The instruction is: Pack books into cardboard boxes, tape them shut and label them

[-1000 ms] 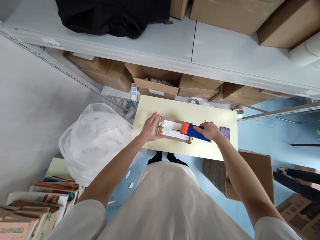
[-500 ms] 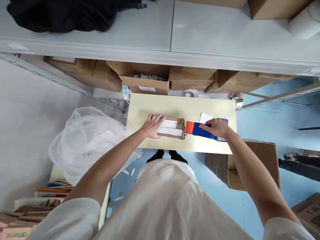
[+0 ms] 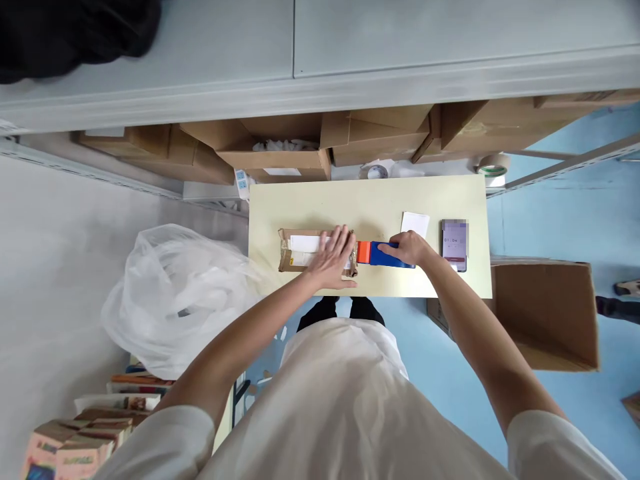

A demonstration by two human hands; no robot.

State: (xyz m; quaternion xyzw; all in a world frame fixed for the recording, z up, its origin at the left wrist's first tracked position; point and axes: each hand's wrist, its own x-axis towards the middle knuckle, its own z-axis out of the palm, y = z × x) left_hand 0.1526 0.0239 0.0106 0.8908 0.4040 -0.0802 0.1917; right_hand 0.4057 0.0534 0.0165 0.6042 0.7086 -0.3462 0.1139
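A small brown cardboard box (image 3: 286, 257) with white labels on top lies lengthwise on the cream table (image 3: 320, 200). My left hand (image 3: 330, 259) lies over its right part, fingers stretched out and pressing down from above. My right hand (image 3: 409, 249) is closed around a blue thing with an orange end (image 3: 383, 254); its exact kind does not show. The orange end meets the right end of the box; whether it reaches inside cannot be seen. That end of the box looks rough and shiny.
A phone (image 3: 455, 245) and a white paper (image 3: 415, 224) lie at the table's right. Tape rolls (image 3: 377, 172) and cardboard boxes (image 3: 275, 160) stand behind, under a grey shelf (image 3: 320, 87). White plastic bags (image 3: 175, 293) are at left, an open carton (image 3: 545, 313) at right.
My left hand has moved from the box's left end to its right part. My right hand has shifted left with the blue-and-orange thing, uncovering the phone. The camera view has shifted too.
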